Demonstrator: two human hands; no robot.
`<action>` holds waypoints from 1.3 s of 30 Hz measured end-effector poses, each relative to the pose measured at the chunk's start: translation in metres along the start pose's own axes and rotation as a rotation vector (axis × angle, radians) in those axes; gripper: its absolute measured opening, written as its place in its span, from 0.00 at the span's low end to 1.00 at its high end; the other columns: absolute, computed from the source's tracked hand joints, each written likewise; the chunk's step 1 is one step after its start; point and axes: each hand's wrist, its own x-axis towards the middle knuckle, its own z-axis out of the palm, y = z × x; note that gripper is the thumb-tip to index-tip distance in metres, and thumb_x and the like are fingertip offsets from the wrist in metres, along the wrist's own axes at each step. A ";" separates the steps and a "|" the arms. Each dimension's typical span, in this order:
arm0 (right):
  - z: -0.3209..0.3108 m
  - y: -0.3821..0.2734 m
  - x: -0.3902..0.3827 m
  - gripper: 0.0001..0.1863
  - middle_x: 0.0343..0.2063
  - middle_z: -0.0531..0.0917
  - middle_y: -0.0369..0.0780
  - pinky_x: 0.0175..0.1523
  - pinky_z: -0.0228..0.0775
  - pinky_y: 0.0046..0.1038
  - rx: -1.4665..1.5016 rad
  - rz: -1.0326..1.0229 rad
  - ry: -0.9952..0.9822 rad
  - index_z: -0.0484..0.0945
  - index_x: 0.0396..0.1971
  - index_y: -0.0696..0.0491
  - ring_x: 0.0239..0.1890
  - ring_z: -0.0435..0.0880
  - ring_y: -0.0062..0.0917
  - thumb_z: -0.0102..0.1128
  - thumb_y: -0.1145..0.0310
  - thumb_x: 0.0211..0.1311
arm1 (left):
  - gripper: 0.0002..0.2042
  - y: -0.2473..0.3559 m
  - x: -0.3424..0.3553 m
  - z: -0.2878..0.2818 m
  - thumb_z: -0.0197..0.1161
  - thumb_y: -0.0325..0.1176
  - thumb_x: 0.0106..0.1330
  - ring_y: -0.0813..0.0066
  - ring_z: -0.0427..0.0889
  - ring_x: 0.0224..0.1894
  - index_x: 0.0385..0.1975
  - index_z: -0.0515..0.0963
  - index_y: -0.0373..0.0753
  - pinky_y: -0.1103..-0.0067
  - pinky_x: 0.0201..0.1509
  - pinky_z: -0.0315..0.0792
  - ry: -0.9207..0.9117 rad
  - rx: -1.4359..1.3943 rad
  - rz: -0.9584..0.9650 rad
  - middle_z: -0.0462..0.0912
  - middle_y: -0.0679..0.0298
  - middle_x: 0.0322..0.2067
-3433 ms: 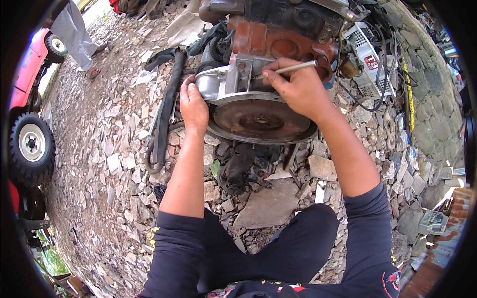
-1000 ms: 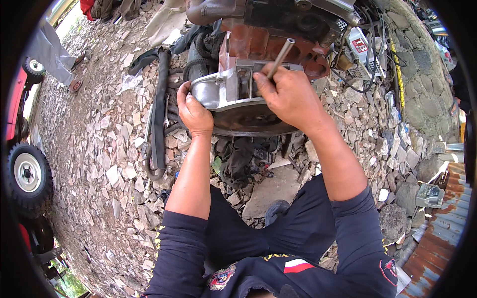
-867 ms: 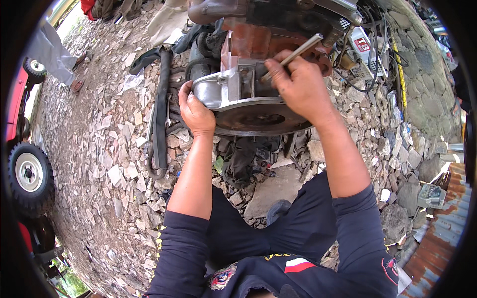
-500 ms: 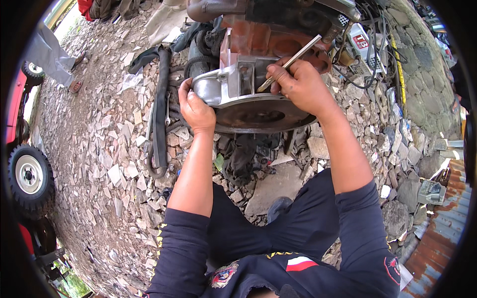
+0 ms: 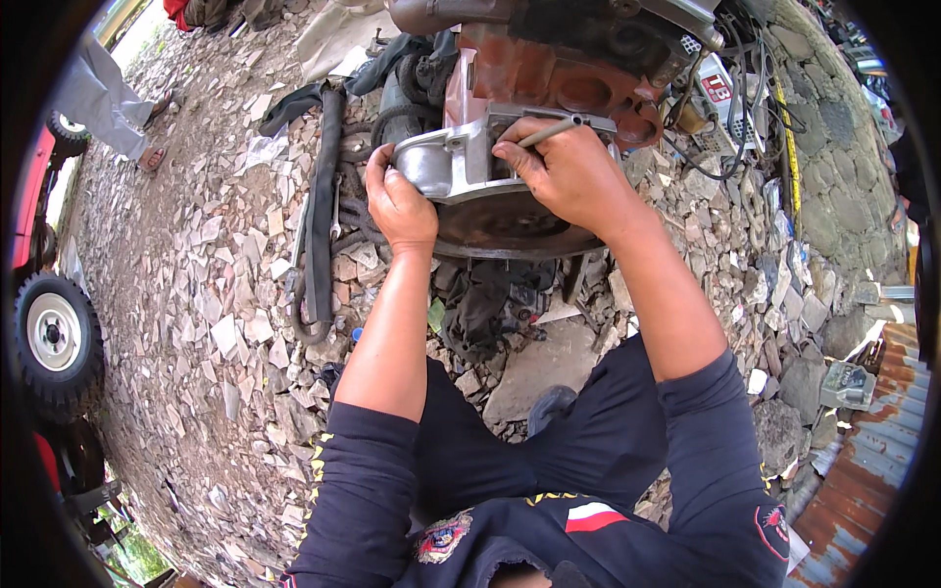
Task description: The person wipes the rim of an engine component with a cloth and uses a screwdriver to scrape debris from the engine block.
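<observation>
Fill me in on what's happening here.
A person is working bare-handed on an engine that stands over stony ground. Their left hand is against the rounded left end of the silver metal casing at the engine's near side. Their right hand grips a thin rod over the casing; its lower tip is hidden by the hand. Below the casing is a brown round disc. Someone else's legs show at upper left.
</observation>
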 end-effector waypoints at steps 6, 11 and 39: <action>-0.017 -0.006 0.000 0.10 0.25 0.82 0.44 0.36 0.70 0.32 0.005 0.066 -0.026 0.81 0.35 0.59 0.28 0.80 0.32 0.60 0.66 0.66 | 0.20 -0.003 0.001 0.001 0.42 0.35 0.64 0.50 0.78 0.49 0.48 0.76 0.30 0.65 0.57 0.69 0.017 0.015 0.044 0.80 0.45 0.45; -0.007 -0.013 0.001 0.08 0.25 0.82 0.50 0.36 0.71 0.39 0.028 0.037 -0.091 0.81 0.32 0.59 0.31 0.81 0.47 0.59 0.70 0.62 | 0.20 -0.002 0.001 -0.001 0.43 0.35 0.64 0.49 0.78 0.48 0.47 0.76 0.29 0.65 0.57 0.69 0.027 0.019 0.031 0.80 0.44 0.44; -0.008 -0.007 0.001 0.14 0.23 0.82 0.41 0.35 0.70 0.28 0.069 0.204 -0.008 0.81 0.34 0.60 0.27 0.78 0.27 0.60 0.62 0.67 | 0.20 -0.013 0.005 -0.005 0.43 0.36 0.65 0.51 0.79 0.48 0.50 0.74 0.31 0.67 0.56 0.70 -0.066 -0.021 0.021 0.79 0.46 0.45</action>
